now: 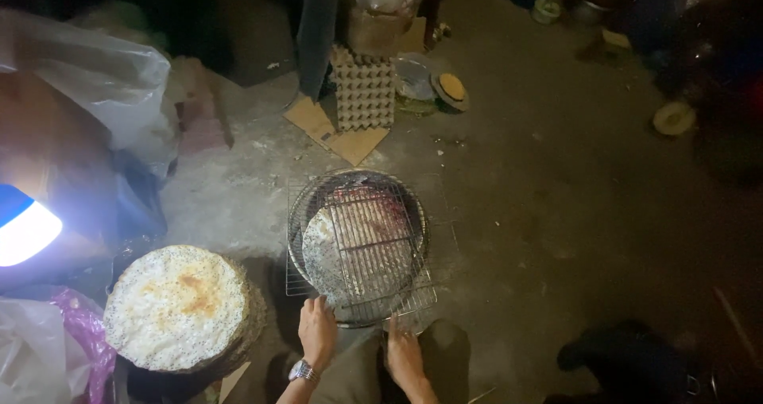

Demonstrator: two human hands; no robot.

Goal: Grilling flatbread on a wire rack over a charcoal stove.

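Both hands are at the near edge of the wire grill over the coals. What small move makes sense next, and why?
Probably turn the wire grill: both the left hand and right hand are at its near edge, and the flat cake clamped inside sits left of the glowing coals.

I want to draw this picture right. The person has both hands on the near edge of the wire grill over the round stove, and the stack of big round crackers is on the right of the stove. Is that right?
Almost. The stack of crackers is left of the stove, not right, as the head view shows. The left hand and right hand are indeed at the near edge of the wire grill.
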